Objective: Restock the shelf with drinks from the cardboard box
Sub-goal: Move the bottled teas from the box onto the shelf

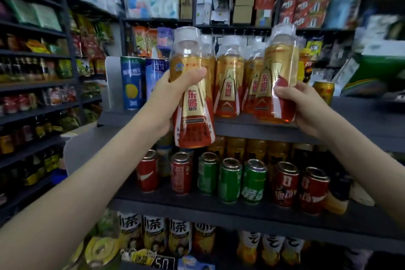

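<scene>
Well, both hands are full. The left hand [175,92] wraps fingers and thumb round the middle of a gold-and-red drink bottle [194,103], white cap up, its long axis near upright with a slight lean. The right hand [300,107] grips a second bottle [279,72] of the same kind, low on its body. The top shelf [355,116] lies straight ahead of the hands. The right hand's bottle is the nearer one: its base is level with the board's front edge, just beside the row of matching bottles [229,81] standing there, though I can't quite say whether it rests on the board or sits just above it. The left hand's bottle hangs out in front of the edge with its base below the board, so I'd judge it needs lifting and pushing back, toward the row's left end by the tall blue cans [131,83]. The shelf below holds red and green soda cans [230,180]. The cardboard box is out of view.
</scene>
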Tool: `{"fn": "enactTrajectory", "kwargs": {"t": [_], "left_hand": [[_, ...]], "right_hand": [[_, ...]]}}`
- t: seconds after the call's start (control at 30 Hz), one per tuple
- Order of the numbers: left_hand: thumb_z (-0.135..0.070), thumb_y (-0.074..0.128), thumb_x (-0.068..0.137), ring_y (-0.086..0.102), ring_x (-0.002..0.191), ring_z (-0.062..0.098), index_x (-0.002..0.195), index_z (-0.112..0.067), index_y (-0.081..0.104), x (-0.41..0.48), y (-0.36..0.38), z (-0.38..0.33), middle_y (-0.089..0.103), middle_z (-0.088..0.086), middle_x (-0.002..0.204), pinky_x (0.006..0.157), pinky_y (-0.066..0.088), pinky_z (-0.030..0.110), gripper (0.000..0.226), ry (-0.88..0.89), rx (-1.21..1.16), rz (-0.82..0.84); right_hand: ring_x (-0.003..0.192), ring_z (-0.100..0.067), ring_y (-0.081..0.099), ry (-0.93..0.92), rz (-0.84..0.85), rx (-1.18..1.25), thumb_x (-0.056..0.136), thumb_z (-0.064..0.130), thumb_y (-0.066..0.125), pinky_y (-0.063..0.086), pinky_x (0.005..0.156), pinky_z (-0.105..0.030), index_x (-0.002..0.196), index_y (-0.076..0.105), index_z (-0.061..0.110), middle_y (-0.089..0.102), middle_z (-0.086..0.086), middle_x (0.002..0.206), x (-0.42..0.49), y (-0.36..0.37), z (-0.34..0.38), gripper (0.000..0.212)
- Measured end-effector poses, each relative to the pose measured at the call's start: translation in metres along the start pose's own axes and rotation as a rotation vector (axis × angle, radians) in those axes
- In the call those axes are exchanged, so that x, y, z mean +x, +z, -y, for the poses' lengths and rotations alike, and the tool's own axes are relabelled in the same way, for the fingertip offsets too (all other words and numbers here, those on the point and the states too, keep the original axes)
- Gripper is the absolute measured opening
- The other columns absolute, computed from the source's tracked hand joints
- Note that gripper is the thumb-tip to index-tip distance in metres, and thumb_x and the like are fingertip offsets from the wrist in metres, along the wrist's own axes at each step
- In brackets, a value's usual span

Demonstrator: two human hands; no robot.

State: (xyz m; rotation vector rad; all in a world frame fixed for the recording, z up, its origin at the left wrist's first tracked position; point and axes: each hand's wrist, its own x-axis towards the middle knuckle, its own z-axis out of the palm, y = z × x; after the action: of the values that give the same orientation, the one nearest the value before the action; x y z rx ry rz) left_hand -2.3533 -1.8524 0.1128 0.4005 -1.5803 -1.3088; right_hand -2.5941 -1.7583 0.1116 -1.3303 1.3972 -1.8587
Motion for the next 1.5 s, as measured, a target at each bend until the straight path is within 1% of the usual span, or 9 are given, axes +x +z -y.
{"fn": "enactTrajectory", "kwargs": {"t": [0.13, 0.3, 0.5, 0.67, 0.9, 1.13, 1.23, 1.37, 1.5], "left_hand": [[-0.039, 0.069, 0.071, 0.071, 0.083, 0.023, 0.104, -0.021, 0.062, 0.022, -0.010, -0.006, 0.073, 0.004, 0.091, 0.073, 0.058, 0.037, 0.039, 0.085, -0.052, 0.028], [-0.034, 0.066, 0.081, 0.070, 0.083, 0.023, 0.107, -0.019, 0.060, 0.037, -0.015, -0.009, 0.070, 0.005, 0.091, 0.070, 0.057, 0.036, 0.030, 0.128, -0.084, 0.063], [-0.031, 0.066, 0.083, 0.070, 0.086, 0.028, 0.108, -0.019, 0.059, 0.044, -0.005, 0.000, 0.069, 0.009, 0.098, 0.074, 0.059, 0.039, 0.029, 0.140, -0.069, 0.034], [-0.037, 0.068, 0.076, 0.071, 0.088, 0.025, 0.112, -0.018, 0.058, 0.044, 0.004, 0.006, 0.071, 0.009, 0.102, 0.072, 0.058, 0.036, 0.041, 0.130, -0.051, 0.010], [-0.039, 0.070, 0.068, 0.071, 0.086, 0.024, 0.107, -0.020, 0.060, 0.045, 0.013, 0.007, 0.071, 0.004, 0.096, 0.072, 0.058, 0.036, 0.045, 0.153, -0.051, -0.026], [-0.039, 0.072, 0.071, 0.071, 0.085, 0.024, 0.109, -0.020, 0.059, 0.047, 0.021, 0.010, 0.070, 0.006, 0.097, 0.070, 0.057, 0.035, 0.045, 0.148, -0.040, -0.033], [-0.036, 0.070, 0.075, 0.071, 0.085, 0.022, 0.112, -0.019, 0.058, 0.045, 0.025, 0.012, 0.070, 0.005, 0.098, 0.067, 0.057, 0.032, 0.042, 0.141, -0.028, -0.030], [-0.031, 0.066, 0.082, 0.072, 0.078, 0.017, 0.113, -0.019, 0.057, 0.044, 0.029, 0.013, 0.070, 0.001, 0.092, 0.060, 0.056, 0.027, 0.034, 0.125, -0.041, -0.033], [-0.030, 0.066, 0.083, 0.071, 0.074, 0.015, 0.113, -0.018, 0.057, 0.044, 0.035, 0.016, 0.070, -0.002, 0.087, 0.060, 0.055, 0.026, 0.034, 0.114, -0.043, -0.019]], "right_hand": [[0.092, -0.021, 0.069, 0.025, 0.043, -0.148, 0.088, 0.008, 0.063, 0.056, 0.083, -0.040, 0.111, 0.055, 0.014, 0.067, -0.009, 0.105, 0.027, -0.005, -0.010, 0.025], [0.084, -0.014, 0.072, 0.066, 0.158, -0.068, 0.088, 0.009, 0.060, 0.059, 0.067, -0.028, 0.108, 0.054, 0.019, 0.072, -0.002, 0.096, 0.035, -0.017, -0.017, 0.023], [0.099, -0.020, 0.069, 0.085, 0.335, -0.061, 0.070, 0.018, 0.065, 0.059, 0.075, -0.034, 0.126, 0.047, 0.024, 0.073, 0.000, 0.106, 0.041, -0.038, -0.023, 0.059], [0.116, -0.022, 0.061, 0.110, 0.422, -0.166, 0.055, 0.032, 0.086, 0.052, 0.087, -0.034, 0.140, 0.037, 0.026, 0.064, -0.002, 0.126, 0.049, -0.041, -0.020, 0.098], [0.117, -0.021, 0.052, -0.025, 0.151, -0.327, 0.061, 0.031, 0.078, 0.046, 0.099, -0.043, 0.137, 0.019, 0.026, 0.047, -0.002, 0.127, 0.054, -0.024, -0.010, 0.096], [0.112, -0.023, 0.063, 0.112, 0.413, -0.159, 0.070, 0.013, 0.065, 0.050, 0.088, -0.040, 0.136, 0.041, 0.031, 0.063, -0.004, 0.123, 0.058, -0.043, -0.008, 0.073], [0.110, -0.019, 0.064, 0.089, 0.412, -0.249, 0.072, 0.015, 0.077, 0.050, 0.084, -0.030, 0.125, 0.051, 0.024, 0.068, 0.000, 0.116, 0.058, -0.039, -0.009, 0.060], [0.108, -0.016, 0.061, 0.049, 0.268, -0.334, 0.066, 0.034, 0.076, 0.046, 0.095, -0.034, 0.126, 0.045, 0.025, 0.064, 0.002, 0.118, 0.062, -0.029, -0.014, 0.069], [0.102, -0.017, 0.063, 0.102, 0.361, -0.115, 0.077, 0.032, 0.067, 0.048, 0.089, -0.035, 0.127, 0.052, 0.016, 0.067, 0.001, 0.111, 0.065, -0.044, -0.012, 0.054]]}}
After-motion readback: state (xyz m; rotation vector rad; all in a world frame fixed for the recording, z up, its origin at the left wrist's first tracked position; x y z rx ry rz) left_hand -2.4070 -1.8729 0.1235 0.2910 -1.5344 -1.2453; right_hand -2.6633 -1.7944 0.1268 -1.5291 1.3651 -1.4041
